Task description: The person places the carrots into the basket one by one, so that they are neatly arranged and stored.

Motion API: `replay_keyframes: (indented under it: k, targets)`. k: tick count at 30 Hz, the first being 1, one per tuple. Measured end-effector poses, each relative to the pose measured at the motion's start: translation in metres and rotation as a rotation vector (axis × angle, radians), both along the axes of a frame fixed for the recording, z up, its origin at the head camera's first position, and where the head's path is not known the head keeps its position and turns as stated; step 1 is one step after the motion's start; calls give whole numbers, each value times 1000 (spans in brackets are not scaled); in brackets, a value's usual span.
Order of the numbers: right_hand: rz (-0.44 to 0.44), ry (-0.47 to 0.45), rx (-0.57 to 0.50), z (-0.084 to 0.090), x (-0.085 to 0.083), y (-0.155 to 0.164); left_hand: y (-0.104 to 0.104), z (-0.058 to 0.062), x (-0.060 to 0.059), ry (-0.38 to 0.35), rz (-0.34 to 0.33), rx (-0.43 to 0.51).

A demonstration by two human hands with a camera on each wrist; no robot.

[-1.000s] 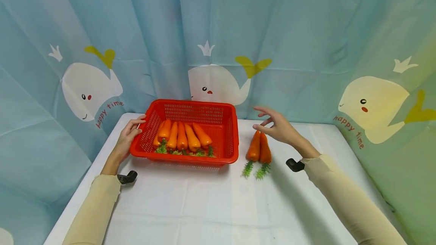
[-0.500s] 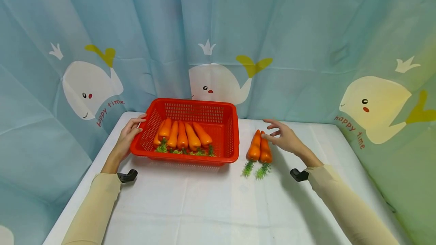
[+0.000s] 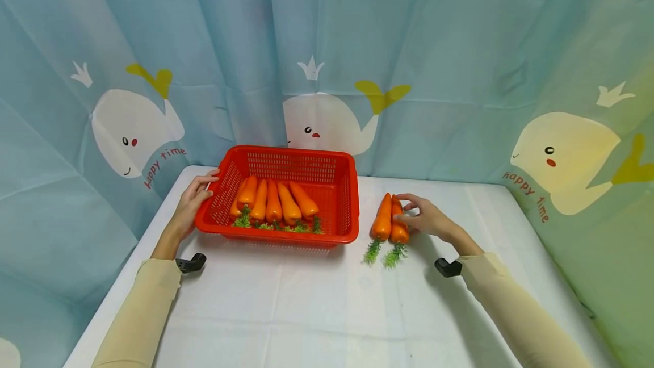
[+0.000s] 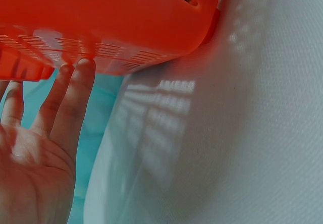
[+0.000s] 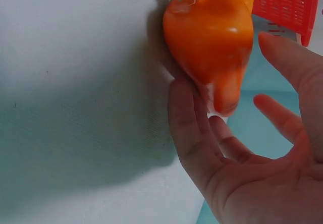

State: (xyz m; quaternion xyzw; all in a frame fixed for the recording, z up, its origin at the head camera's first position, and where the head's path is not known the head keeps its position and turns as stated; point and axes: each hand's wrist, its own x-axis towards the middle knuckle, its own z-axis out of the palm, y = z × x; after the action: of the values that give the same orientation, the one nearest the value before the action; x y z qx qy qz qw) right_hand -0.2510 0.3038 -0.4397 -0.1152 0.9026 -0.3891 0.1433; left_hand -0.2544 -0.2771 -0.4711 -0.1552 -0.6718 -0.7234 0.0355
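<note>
Beside the red plastic basket, my left hand rests at its left end, with straight fingers against the wall in the left wrist view. Several orange carrots with green tops lie inside the basket. Two more carrots lie side by side on the table, the left one touching the right one. My right hand reaches around the right carrot's narrow end. In the right wrist view its fingers lie along that carrot, while the thumb stands apart from it.
A white cloth covers the table. Close behind the basket hangs a blue curtain with printed whales, which also runs along both sides.
My right hand moved right, then lowered from above the two carrots to the right one's narrow end. The left hand, basket and carrots stayed in place.
</note>
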Motion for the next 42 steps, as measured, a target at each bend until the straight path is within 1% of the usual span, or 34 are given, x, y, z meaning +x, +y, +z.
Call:
replay_keyframes:
  k: [5,20,28,36,42]
  targets:
    - [12,-5,42,-2,1,0,0,1,0,0,3,-1]
    - [15,-34,17,-6,-3,-1,0,0,-1,-14,9,-8]
    - [10,-44,9,-7,-4,-1,0,-2,-1,7,1,12]
    - [-1,-85,-40,-5,-4,-1,-1,-2,-2,-3,2,5]
    - [10,-111,-91,-1,-1,-1,0,-2,-1,-13,5,5]
